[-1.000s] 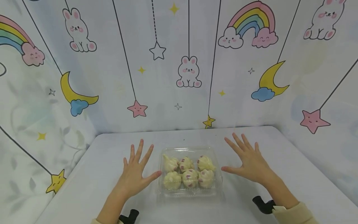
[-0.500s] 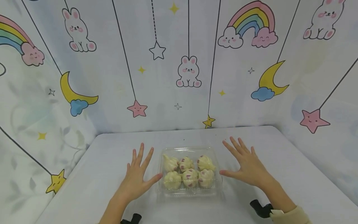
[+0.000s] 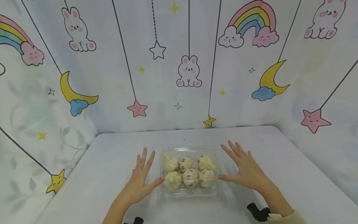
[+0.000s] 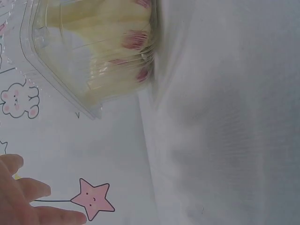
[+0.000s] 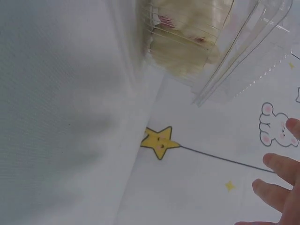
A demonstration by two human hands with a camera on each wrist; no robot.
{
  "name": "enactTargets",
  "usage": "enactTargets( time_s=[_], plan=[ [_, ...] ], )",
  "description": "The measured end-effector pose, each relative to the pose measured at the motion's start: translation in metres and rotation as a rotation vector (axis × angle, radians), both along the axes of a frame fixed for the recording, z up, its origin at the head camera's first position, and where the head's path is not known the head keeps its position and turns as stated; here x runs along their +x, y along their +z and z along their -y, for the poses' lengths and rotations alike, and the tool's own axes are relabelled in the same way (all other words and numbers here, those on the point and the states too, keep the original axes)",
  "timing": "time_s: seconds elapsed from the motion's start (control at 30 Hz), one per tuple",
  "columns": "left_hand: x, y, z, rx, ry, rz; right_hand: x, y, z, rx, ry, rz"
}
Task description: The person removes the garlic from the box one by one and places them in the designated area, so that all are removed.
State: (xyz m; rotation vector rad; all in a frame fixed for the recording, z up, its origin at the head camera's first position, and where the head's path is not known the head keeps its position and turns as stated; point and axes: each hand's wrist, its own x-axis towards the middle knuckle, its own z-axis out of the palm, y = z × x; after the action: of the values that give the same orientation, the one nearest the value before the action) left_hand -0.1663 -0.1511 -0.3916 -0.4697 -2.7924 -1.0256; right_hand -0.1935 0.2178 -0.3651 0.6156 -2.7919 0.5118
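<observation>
A clear plastic clamshell box (image 3: 190, 193) sits on the white table, its lid down. Inside are several pale yellow, garlic-like bulbs (image 3: 190, 178) with purple patches, in two rows. To the box's left is my left hand (image 3: 138, 183), fingers spread and thumb tip right by the box wall; contact cannot be told. On the other side my right hand (image 3: 247, 172) mirrors it, fingers apart and thumb pointing at the box. Neither hand holds anything. Both wrist views show the ribbed side of the box close up, with left fingers (image 4: 35, 190) and right fingers (image 5: 276, 168) extended.
The white table (image 3: 106, 161) reaches back to a curtain (image 3: 167, 93) printed with rabbits, stars, moons and rainbows. Black wrist mounts (image 3: 258, 213) show below the hands.
Both hands have drawn inward toward the box and slightly down in the head view, thumbs now nearer its sides. The box and bulbs have stayed put.
</observation>
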Motion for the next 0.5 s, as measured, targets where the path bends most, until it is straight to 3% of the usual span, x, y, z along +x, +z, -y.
enactTargets(
  time_s=[0.33,0.5],
  plan=[
    [0.0,-0.005,-0.001,0.072,-0.018,0.041,0.001,-0.008,0.002,-0.044,0.01,0.048],
    [-0.001,-0.009,-0.006,0.12,-0.03,0.088,0.004,-0.013,0.006,-0.112,0.043,0.124]
  ],
)
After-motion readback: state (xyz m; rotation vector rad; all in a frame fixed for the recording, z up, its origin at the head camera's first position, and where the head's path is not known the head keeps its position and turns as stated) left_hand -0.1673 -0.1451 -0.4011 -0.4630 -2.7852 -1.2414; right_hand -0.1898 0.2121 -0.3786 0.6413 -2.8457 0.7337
